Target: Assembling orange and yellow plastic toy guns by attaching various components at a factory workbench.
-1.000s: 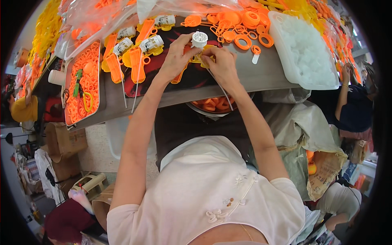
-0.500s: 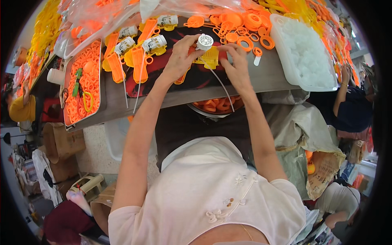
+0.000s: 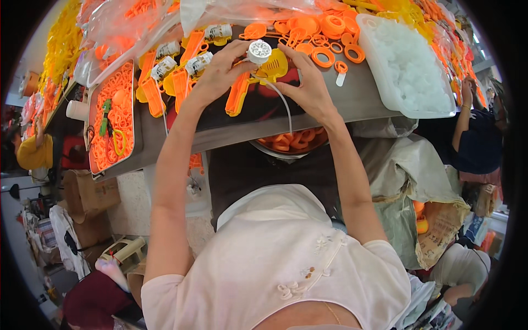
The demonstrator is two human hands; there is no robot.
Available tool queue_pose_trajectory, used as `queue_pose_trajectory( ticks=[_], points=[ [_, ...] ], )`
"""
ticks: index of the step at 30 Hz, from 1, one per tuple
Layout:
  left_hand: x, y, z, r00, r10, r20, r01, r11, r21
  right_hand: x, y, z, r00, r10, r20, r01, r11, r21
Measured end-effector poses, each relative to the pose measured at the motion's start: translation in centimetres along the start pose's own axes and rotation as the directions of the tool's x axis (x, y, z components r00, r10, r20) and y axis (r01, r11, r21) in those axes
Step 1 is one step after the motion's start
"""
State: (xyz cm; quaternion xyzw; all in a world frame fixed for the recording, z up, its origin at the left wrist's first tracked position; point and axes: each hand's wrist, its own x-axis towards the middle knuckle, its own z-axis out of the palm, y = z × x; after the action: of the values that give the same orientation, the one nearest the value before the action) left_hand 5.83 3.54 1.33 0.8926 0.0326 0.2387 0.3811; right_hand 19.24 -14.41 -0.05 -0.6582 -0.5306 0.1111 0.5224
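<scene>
In the upper middle, my left hand (image 3: 220, 74) grips a white round part with a patterned face (image 3: 259, 51) between fingers and thumb. This part belongs to a yellow and orange plastic toy (image 3: 273, 67), with its orange handle (image 3: 237, 94) pointing down below my left hand. My right hand (image 3: 311, 91) curves round the toy's yellow right side, index finger above and thumb below. A thin clear tube (image 3: 286, 104) hangs from the toy over the table edge. Similar toys (image 3: 152, 96) with white printed cylinders lie to the left.
An orange-filled tray (image 3: 113, 159) holding green- and yellow-handled tools stands left. Orange rings and discs (image 3: 323, 56) lie beyond my right hand, beside a white bin of translucent pieces (image 3: 385, 104). Below the table edge sits a bowl of orange parts (image 3: 294, 144). Other people work on both sides.
Both hands and the toy have shifted slightly left, and the toy has turned, showing more of its orange handle. My right fingers have come round its yellow side.
</scene>
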Motion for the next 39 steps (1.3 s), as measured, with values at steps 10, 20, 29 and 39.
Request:
queue_pose_trajectory(
  ticks=[10,20,29,39],
  points=[
    [1.6,1.9,-0.5,0.979,0.011,0.203,-0.047,0.984,0.169,0.4,0.2,-0.3,1.0,0.02,-0.002,-0.02,1.0,-0.019],
    [1.8,2.0,0.3,0.985,0.054,0.165,-0.102,0.949,0.298,0.5,0.6,0.0,0.998,0.047,-0.047,-0.048,0.999,-0.021],
    [1.5,2.1,1.0,0.998,-0.066,-0.016,0.066,0.998,0.017,0.9,0.5,0.6,0.993,0.029,-0.115,-0.023,0.998,0.05],
    [-1.9,-0.4,4.7,0.993,0.002,-0.114,0.034,0.949,0.314,-3.2,3.9,-3.4,0.996,-0.02,-0.092,0.002,0.982,-0.19]
  ],
)
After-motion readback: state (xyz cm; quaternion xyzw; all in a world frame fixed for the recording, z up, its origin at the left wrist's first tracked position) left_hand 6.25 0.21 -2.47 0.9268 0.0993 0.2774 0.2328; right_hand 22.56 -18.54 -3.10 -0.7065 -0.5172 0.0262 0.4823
